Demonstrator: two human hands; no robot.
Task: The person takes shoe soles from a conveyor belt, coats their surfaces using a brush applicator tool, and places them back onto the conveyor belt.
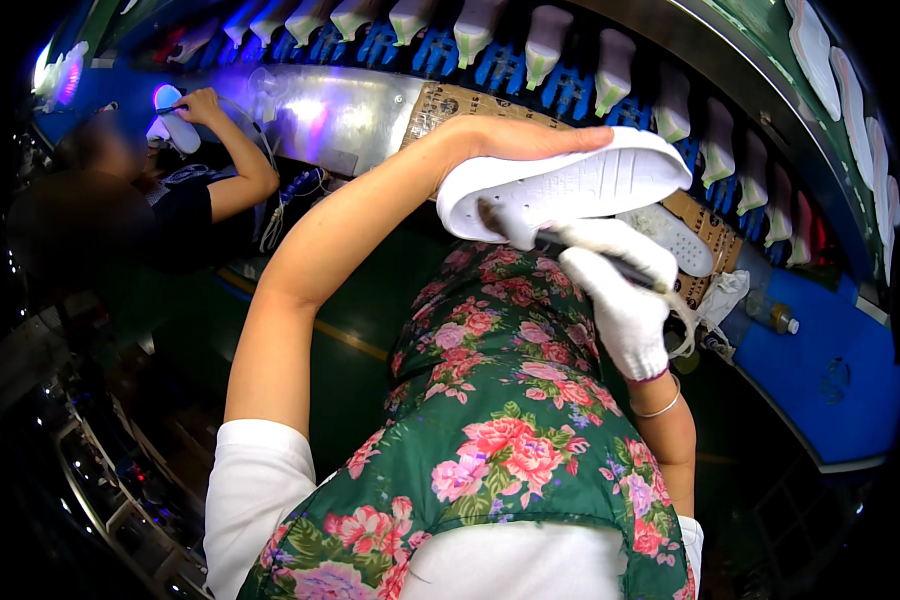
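My bare left hand (pixel 530 138) grips a white shoe sole (pixel 610 185) along its far edge, thumb side up, with the sole's hollow inner face tilted toward me. My right hand (pixel 625 300), in a white knitted glove, is closed round the dark handle of a brush (pixel 630 268). The brush's brownish head reaches into the hollow at the sole's left end and is slightly blurred. Beyond the glove, a pale perforated sole (pixel 670 238) lies on brown cardboard (pixel 450 102), partly covered by the sole I hold.
Several pale shoe-shaped pieces (pixel 547 45) stand on blue holders (pixel 500 68) in a curved row along the back. A blue tabletop (pixel 820 350) with a plastic bottle (pixel 773 312) and crumpled white cloth (pixel 722 298) is at right. At left, another person's hand (pixel 202 106) is beside a white sole.
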